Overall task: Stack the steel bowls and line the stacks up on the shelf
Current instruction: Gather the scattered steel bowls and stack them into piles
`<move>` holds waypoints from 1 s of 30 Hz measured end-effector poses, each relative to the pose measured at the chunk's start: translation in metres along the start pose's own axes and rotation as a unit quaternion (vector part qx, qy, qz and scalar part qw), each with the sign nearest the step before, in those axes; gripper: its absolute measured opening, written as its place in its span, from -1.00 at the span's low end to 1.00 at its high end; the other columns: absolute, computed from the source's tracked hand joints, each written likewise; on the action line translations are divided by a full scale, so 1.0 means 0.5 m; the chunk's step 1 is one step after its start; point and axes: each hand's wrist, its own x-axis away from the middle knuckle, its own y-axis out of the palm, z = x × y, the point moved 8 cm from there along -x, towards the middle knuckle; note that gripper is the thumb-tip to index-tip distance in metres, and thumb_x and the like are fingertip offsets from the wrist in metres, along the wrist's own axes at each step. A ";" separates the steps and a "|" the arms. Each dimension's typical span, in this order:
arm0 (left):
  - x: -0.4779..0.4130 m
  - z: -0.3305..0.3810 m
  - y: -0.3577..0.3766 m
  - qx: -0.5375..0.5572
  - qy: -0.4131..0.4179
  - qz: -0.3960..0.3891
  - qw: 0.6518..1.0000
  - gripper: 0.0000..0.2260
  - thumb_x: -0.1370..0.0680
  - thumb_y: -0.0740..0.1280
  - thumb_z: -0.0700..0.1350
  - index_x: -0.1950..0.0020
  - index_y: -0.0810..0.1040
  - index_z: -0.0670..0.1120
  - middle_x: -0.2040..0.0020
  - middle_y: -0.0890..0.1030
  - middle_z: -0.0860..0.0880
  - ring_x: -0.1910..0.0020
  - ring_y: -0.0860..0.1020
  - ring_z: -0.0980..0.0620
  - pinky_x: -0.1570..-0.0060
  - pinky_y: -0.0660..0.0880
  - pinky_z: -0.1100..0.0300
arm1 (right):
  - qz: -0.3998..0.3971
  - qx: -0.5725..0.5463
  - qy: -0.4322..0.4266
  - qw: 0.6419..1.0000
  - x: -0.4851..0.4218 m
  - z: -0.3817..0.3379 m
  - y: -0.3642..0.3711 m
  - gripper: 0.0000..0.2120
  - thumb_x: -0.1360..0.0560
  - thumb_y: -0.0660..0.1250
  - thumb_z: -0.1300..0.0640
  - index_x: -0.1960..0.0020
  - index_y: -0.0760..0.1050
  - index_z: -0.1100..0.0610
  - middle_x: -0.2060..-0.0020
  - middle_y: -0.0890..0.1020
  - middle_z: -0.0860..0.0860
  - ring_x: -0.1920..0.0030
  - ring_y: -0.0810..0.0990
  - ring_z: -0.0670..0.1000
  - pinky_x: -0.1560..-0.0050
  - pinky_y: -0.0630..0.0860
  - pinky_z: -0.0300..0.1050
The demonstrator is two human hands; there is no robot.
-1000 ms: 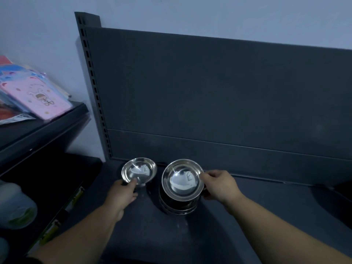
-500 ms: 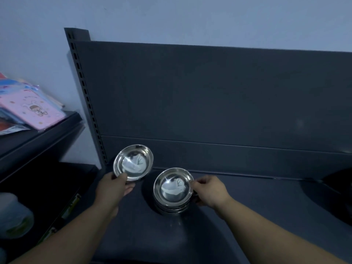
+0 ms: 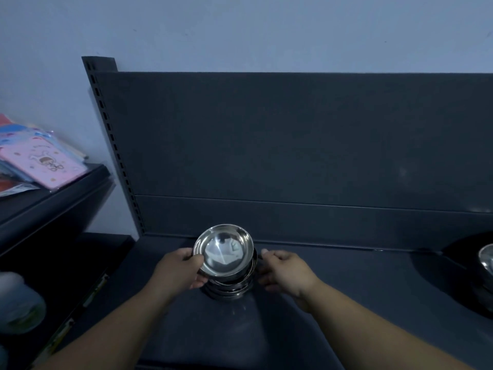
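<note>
A shiny steel bowl (image 3: 224, 251) sits tilted right over a stack of steel bowls (image 3: 229, 288) that stands on the dark shelf (image 3: 333, 303). My left hand (image 3: 180, 268) grips the bowl's left rim, thumb over the edge. My right hand (image 3: 285, 272) is at the right side of the stack, fingers curled against it; whether it grips the stack I cannot tell. The lower bowls are mostly hidden under the top one.
The shelf's dark back panel (image 3: 293, 156) rises just behind the stack. Another steel bowl (image 3: 486, 259) shows at the far right edge. A lower side shelf at left carries pink packets (image 3: 42, 162), with a pale container (image 3: 18, 303) below it.
My left hand has carried the single bowl from the left over to the top of the stack. My right hand stayed beside the stack.
</note>
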 end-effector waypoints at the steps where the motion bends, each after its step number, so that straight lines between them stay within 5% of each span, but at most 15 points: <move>1: 0.003 0.002 0.005 -0.003 0.003 0.002 1.000 -0.85 -0.52 0.24 -0.22 0.10 0.60 -0.05 0.23 0.70 -0.17 0.31 0.65 -0.01 0.30 0.59 0.18 | -0.001 -0.009 -0.005 1.000 0.004 -0.004 -0.002 -0.72 -0.60 0.23 -0.05 0.04 0.55 0.16 0.26 0.62 0.08 0.34 0.57 0.02 0.30 0.53 -0.15; 7: 0.004 0.010 0.027 -0.019 0.020 0.013 1.000 -0.85 -0.51 0.24 -0.27 0.02 0.56 -0.09 0.22 0.68 -0.16 0.31 0.65 -0.02 0.33 0.59 0.20 | -0.025 -0.012 -0.036 0.999 0.019 -0.022 -0.001 -0.61 -0.50 0.31 -0.18 -0.01 0.60 0.15 0.25 0.65 0.08 0.32 0.58 0.03 0.28 0.57 -0.13; 15: -0.009 -0.004 0.027 -0.061 0.038 0.035 0.997 -0.74 -0.52 0.27 -0.24 -0.20 0.53 -0.13 0.13 0.68 -0.09 0.30 0.66 0.02 0.38 0.57 0.29 | -0.004 0.044 -0.054 0.998 0.012 -0.023 0.006 -0.73 -0.47 0.42 -0.03 -0.07 0.60 0.12 0.26 0.66 -0.01 0.42 0.56 -0.09 0.31 0.54 -0.20; 19: -0.021 -0.009 0.022 -0.214 0.078 0.025 0.973 -0.84 -0.53 0.29 -0.09 -0.04 0.62 -0.06 0.20 0.66 0.00 0.21 0.63 0.02 0.13 0.59 0.12 | 0.023 0.062 -0.058 0.996 0.002 -0.019 0.001 -0.73 -0.44 0.44 -0.08 -0.01 0.63 0.08 0.27 0.67 -0.05 0.40 0.57 -0.12 0.27 0.52 -0.20; 23: -0.021 -0.020 0.035 -0.326 0.101 -0.013 0.940 -0.68 -0.59 0.22 0.03 -0.31 0.52 -0.01 -0.26 0.53 -0.06 -0.23 0.48 0.00 -0.20 0.40 0.18 | 0.052 0.109 -0.079 0.990 0.002 -0.016 -0.009 -0.68 -0.41 0.44 -0.17 -0.08 0.62 -0.04 0.09 0.68 -0.13 0.12 0.62 -0.12 0.04 0.53 -0.21; 26: -0.015 -0.030 0.041 -0.263 0.084 -0.040 0.960 -0.58 -0.60 0.20 0.04 -0.46 0.33 0.01 -0.41 0.42 -0.02 -0.39 0.37 0.00 -0.34 0.28 0.18 | 0.037 0.124 -0.080 0.988 0.005 -0.015 0.000 -0.49 -0.44 0.40 -0.18 -0.35 0.44 -0.11 -0.18 0.56 -0.12 -0.20 0.56 -0.08 -0.29 0.45 -0.17; 30: -0.010 -0.060 0.041 -0.121 0.049 -0.070 0.989 -0.55 -0.60 0.23 0.05 -0.49 0.27 0.12 -0.43 0.41 0.06 -0.40 0.36 0.07 -0.37 0.29 0.14 | 0.018 0.082 -0.079 0.993 0.010 -0.019 0.011 -0.48 -0.48 0.36 -0.15 -0.40 0.41 -0.08 -0.22 0.60 -0.10 -0.19 0.57 -0.12 -0.33 0.45 -0.12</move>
